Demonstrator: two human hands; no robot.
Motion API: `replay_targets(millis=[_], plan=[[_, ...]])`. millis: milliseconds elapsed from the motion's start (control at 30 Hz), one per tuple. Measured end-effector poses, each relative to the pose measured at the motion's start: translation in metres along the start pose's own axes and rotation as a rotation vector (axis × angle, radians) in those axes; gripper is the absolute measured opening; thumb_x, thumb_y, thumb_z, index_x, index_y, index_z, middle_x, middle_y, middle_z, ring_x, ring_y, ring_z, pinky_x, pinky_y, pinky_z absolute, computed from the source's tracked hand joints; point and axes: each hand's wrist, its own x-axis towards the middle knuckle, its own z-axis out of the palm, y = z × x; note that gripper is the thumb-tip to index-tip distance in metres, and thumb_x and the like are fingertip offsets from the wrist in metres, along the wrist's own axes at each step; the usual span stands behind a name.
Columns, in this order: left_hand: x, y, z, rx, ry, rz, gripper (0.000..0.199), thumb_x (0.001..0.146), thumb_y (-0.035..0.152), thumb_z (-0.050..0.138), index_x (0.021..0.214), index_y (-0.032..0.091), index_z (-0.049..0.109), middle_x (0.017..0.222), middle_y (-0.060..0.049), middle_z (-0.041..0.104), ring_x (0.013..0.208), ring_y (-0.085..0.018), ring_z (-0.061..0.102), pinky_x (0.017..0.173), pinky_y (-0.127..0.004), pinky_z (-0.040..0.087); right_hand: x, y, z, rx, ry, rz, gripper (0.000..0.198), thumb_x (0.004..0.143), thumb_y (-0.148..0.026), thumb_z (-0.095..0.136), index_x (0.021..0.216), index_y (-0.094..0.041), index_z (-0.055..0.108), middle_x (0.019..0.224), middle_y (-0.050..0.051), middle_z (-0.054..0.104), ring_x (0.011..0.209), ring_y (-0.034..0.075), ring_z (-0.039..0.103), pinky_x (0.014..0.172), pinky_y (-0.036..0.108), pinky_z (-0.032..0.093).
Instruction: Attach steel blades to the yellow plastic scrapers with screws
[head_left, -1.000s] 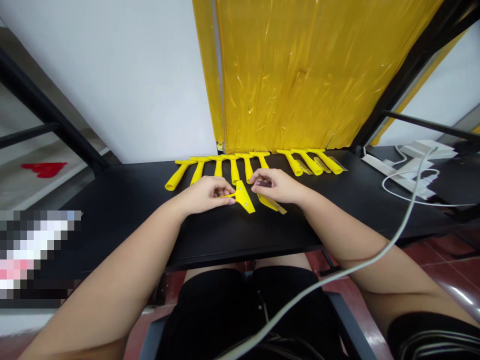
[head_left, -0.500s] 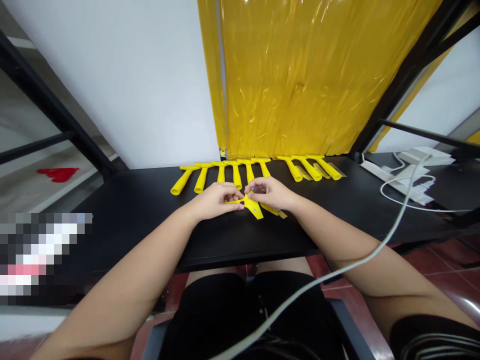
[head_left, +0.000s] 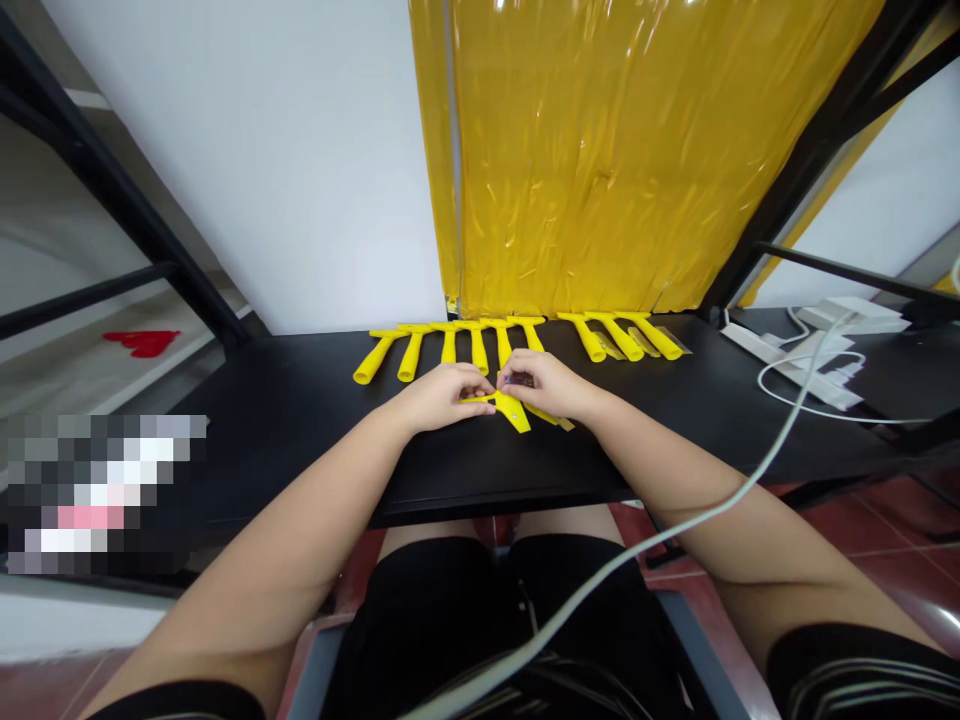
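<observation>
This looks every bit a workshop, and here's why: a long black bench point(head_left: 465, 470) under a line of near-identical yellow-handled tools point(head_left: 480, 350), set out along the back like a batch. Behind them, a wrinkled, glossy yellow sheet point(head_left: 600, 160) stands beside a big plain white panel point(head_left: 247, 150), and heavy black frame posts point(head_left: 817, 140) slant up at both ends. Over on the right, a white power strip point(head_left: 754, 347) with cables plugged in; left, plain shelving point(head_left: 161, 375); and down below, hard red floor tiles point(head_left: 847, 520).
</observation>
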Motion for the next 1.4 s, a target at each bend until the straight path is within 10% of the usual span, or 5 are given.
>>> replay_targets(millis=[467,900,1133,1400], plan=[[-0.002,-0.002,-0.002,0.094,-0.019,0.037,0.026,0.094,0.042,0.069,0.106,0.020,0.075,0.099,-0.007,0.072,0.088,-0.020,0.068,0.080,-0.032,0.051,0.000,-0.013,-0.004,-0.033,0.131,0.014,0.012,0.075,-0.010,0.064,0.083,-0.018,0.069,0.078,0.001,0.066,0.069,0.014,0.057,0.068,0.026,0.045],[-0.009,-0.015,-0.011,-0.062,0.081,-0.124,0.030,0.086,0.043,0.077,0.101,0.017,0.077,0.090,-0.007,0.072,0.081,-0.018,0.066,0.070,-0.030,0.053,-0.013,0.012,-0.034,0.137,-0.303,0.232,0.017,0.072,-0.015,0.067,0.089,-0.017,0.069,0.075,-0.002,0.063,0.066,0.012,0.053,0.064,0.025,0.042],[-0.008,-0.011,-0.005,-0.084,0.172,-0.149,0.034,0.086,0.045,0.077,0.104,0.016,0.077,0.091,-0.007,0.071,0.075,-0.016,0.065,0.069,-0.029,0.053,-0.010,0.004,-0.027,0.209,-0.046,0.143,0.022,0.081,-0.022,0.068,0.104,-0.019,0.067,0.092,0.003,0.070,0.079,0.015,0.061,0.073,0.029,0.048],[-0.005,-0.006,-0.005,0.018,0.277,-0.116,0.029,0.088,0.043,0.076,0.102,0.018,0.076,0.091,-0.006,0.071,0.082,-0.018,0.067,0.074,-0.030,0.053,-0.005,-0.007,-0.008,0.255,-0.045,0.106,0.020,0.082,-0.023,0.069,0.101,-0.020,0.065,0.075,-0.004,0.053,0.067,0.012,0.046,0.065,0.027,0.039]])
